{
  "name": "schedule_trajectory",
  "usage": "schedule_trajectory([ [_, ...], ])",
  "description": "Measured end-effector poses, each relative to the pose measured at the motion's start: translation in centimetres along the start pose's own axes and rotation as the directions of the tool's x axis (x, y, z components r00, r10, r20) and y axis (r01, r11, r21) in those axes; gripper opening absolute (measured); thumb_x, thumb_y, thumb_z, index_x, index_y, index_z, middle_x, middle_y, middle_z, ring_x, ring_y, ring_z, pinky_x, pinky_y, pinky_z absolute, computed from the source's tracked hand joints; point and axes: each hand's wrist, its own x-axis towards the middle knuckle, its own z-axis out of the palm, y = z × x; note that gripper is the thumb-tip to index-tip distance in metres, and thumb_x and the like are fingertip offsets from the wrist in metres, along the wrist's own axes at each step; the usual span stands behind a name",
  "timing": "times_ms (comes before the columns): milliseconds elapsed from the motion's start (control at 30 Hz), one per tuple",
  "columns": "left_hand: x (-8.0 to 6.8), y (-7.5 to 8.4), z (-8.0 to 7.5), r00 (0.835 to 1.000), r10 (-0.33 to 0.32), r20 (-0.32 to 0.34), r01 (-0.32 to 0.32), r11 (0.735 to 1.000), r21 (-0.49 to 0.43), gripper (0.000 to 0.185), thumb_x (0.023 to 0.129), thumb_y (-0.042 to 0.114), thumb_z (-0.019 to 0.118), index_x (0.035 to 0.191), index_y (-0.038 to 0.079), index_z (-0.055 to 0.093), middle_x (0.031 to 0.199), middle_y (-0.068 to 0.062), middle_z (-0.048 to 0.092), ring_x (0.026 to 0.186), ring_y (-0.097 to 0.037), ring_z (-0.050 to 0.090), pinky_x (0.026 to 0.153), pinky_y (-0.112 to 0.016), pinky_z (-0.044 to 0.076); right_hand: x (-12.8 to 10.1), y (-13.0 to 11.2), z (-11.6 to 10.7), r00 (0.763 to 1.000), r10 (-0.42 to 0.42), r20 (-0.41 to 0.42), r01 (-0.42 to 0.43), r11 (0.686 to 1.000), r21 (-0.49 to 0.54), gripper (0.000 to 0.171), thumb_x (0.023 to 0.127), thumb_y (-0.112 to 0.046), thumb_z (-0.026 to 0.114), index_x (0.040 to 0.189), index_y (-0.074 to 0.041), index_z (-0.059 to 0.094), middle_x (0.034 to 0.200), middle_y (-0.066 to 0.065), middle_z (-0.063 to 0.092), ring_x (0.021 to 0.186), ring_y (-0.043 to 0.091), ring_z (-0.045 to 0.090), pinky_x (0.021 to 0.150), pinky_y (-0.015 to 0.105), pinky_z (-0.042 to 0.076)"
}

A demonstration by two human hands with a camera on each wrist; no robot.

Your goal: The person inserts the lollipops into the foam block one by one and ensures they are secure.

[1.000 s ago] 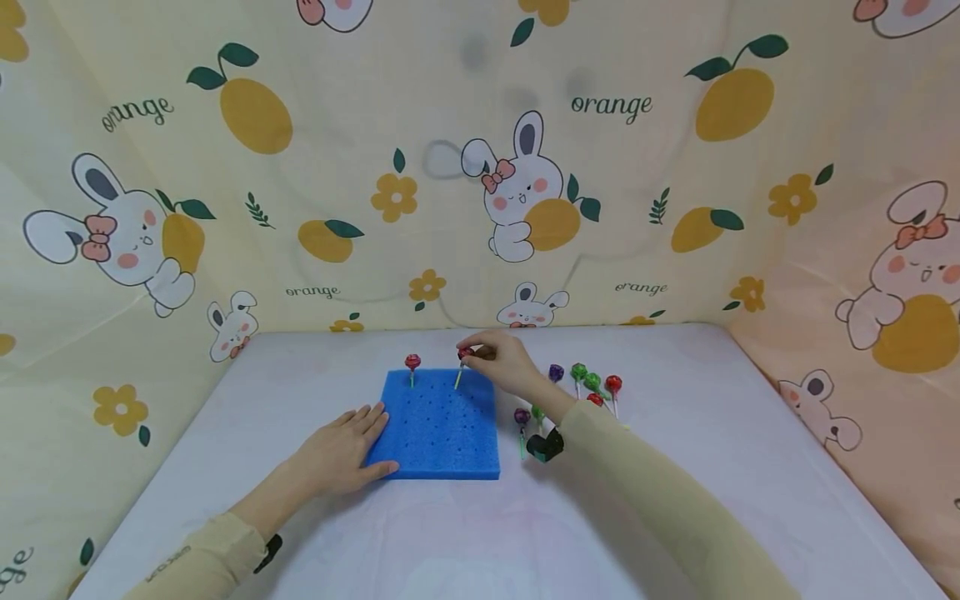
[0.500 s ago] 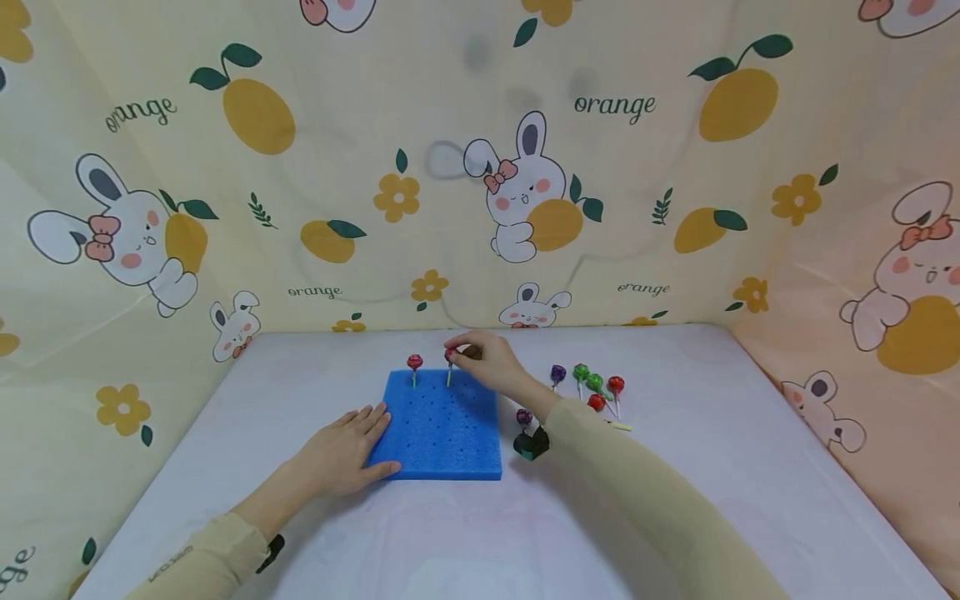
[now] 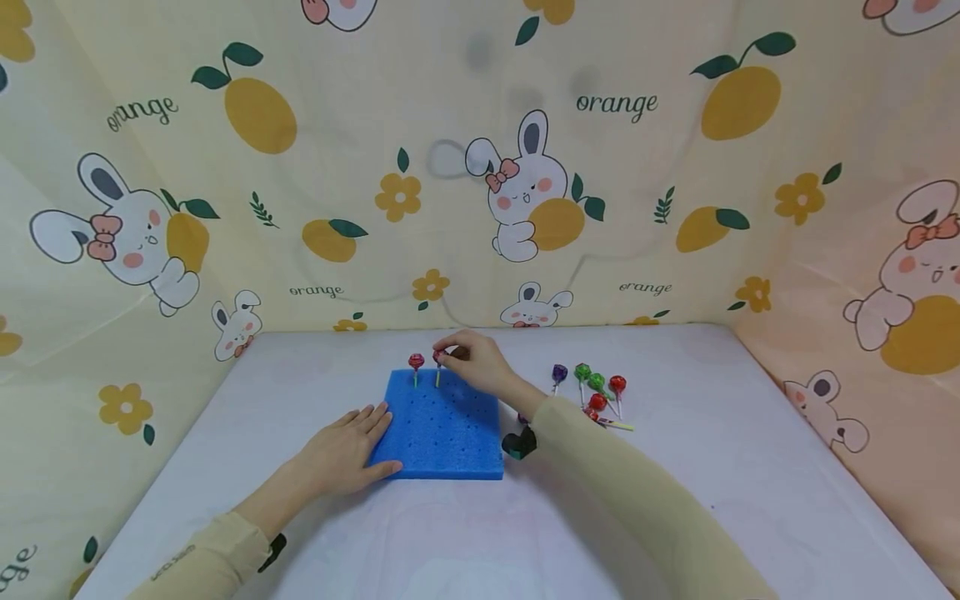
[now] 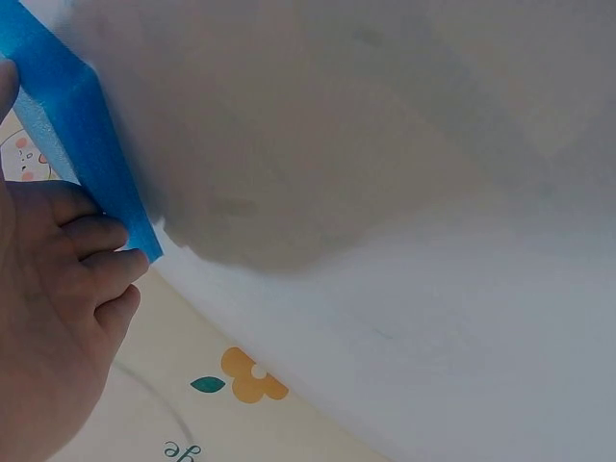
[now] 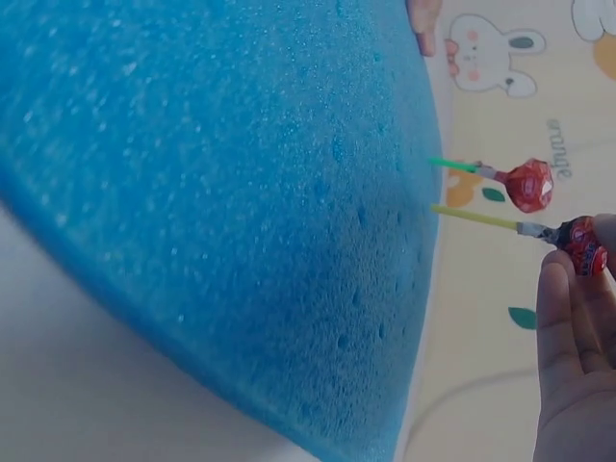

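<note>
A blue foam board (image 3: 442,437) dotted with small holes lies on the table. My left hand (image 3: 341,450) rests on its left edge, fingers extended. In my right hand (image 3: 480,362), above the far side of the board, thumb and fingers pinch a lollipop (image 5: 583,246) by its dark red wrapped head. Its yellow stick points down and meets the foam; whether the tip is inside a hole, I cannot tell. Just left of it, a red lollipop (image 3: 416,361) with a green stick stands upright in the board.
Right of the board lie several lollipops: a purple one (image 3: 559,373), green ones (image 3: 582,372) and red ones (image 3: 617,384). My right forearm partly hides others. Patterned cloth (image 3: 480,208) hangs behind the white tabletop (image 3: 465,542) and along its sides.
My right hand has moved left along the board's far side with the lollipop, bringing it closer to the standing red one. Its stick went from slanted to nearly upright. My left hand has stayed put.
</note>
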Motion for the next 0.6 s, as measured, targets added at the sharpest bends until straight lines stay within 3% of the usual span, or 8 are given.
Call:
schedule_trajectory([
  [200, 0.04, 0.05, -0.10, 1.000, 0.001, 0.001, -0.001, 1.000, 0.003, 0.088, 0.102, 0.062, 0.054, 0.154, -0.008, 0.042, 0.162, -0.026, 0.038, 0.149, -0.045, 0.037, 0.121, -0.058, 0.033, 0.20, 0.04, 0.43, 1.000, -0.001, -0.002, 0.001, 1.000, -0.022, 0.022, 0.104, -0.018, 0.067, 0.124, -0.012, 0.075, 0.121, 0.005, 0.070, 0.105, 0.020, 0.070, 0.091, 0.032, 0.060],
  [600, 0.09, 0.01, -0.10, 1.000, -0.007, 0.006, 0.007, 1.000, 0.004, 0.089, 0.101, 0.063, 0.054, 0.154, -0.007, 0.042, 0.162, -0.026, 0.038, 0.149, -0.045, 0.037, 0.121, -0.058, 0.033, 0.28, 0.02, 0.71, 1.000, -0.001, 0.002, 0.001, 0.999, -0.047, 0.024, 0.104, -0.019, 0.067, 0.125, -0.009, 0.074, 0.121, 0.005, 0.070, 0.106, 0.022, 0.070, 0.092, 0.033, 0.060],
])
